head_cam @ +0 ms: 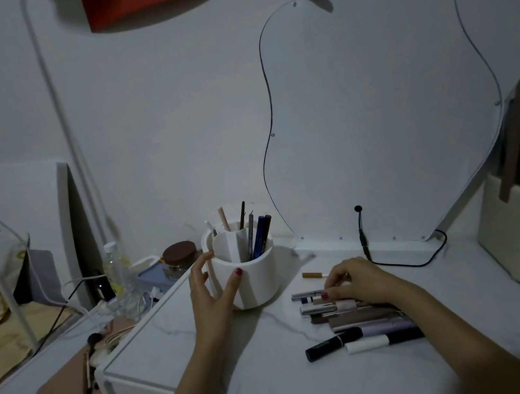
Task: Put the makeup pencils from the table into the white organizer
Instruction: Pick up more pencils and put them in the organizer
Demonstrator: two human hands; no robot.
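The left hand [210,292] grips the smooth, round white organizer [254,278], with pencils standing inside it. Right of the organizer, the right hand [355,280] pinches a slim silver pencil [304,296] atop the pencil pile [355,327] on the pale, marbled table [208,356].

Pretty simple look tbh: just two hands and forearms, bare from the fingertips right down to where the frame cuts them off. The left hand [210,292], the one right up against the white organizer [253,275] on its left side, has a thumbnail [238,271] painted deep red. The right hand [355,278], off to the right of the organizer, shows the same red polish on one nail [324,295], looks like the thumb. Both painted nails look fairly short and rounded. The other nails are turned away or too dim to make out.
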